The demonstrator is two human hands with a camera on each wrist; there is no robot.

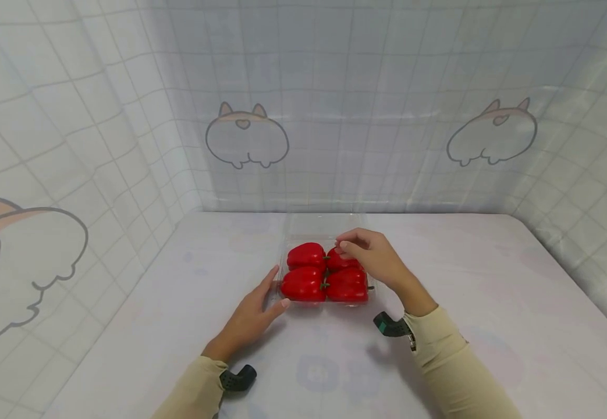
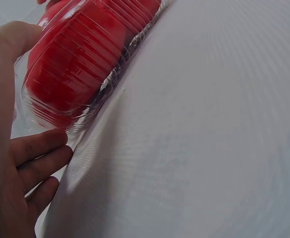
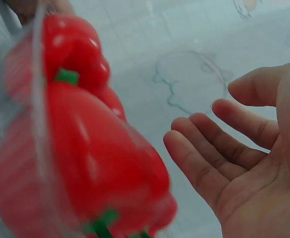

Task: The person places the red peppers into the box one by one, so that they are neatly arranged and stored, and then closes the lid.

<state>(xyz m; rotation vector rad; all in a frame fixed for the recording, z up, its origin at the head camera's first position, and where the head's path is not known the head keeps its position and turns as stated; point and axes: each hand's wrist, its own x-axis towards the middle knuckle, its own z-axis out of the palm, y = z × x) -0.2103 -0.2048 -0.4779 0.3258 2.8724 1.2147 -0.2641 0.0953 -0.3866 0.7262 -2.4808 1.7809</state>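
Observation:
Red bell peppers with green stems, a back-left one (image 1: 305,255), a front-left one (image 1: 302,284), a front-right one (image 1: 347,286) and a partly covered back-right one (image 1: 337,262), fill a clear plastic clamshell box (image 2: 80,59). Its transparent lid (image 1: 325,224) is folded back toward the far wall. My left hand (image 1: 249,316) rests at the box's front-left corner, thumb along the front and fingers along the left side, fairly straight. Over the back-right pepper hovers my right hand (image 1: 379,256); the right wrist view shows its fingers loosely bent, apart from the peppers, holding nothing.
The box stands on a pale table (image 1: 219,244) near its back edge. White grid-patterned curtains (image 1: 366,116) with cartoon animal drawings enclose the back and both sides. A dark strapped device (image 1: 237,378) sits on each wrist.

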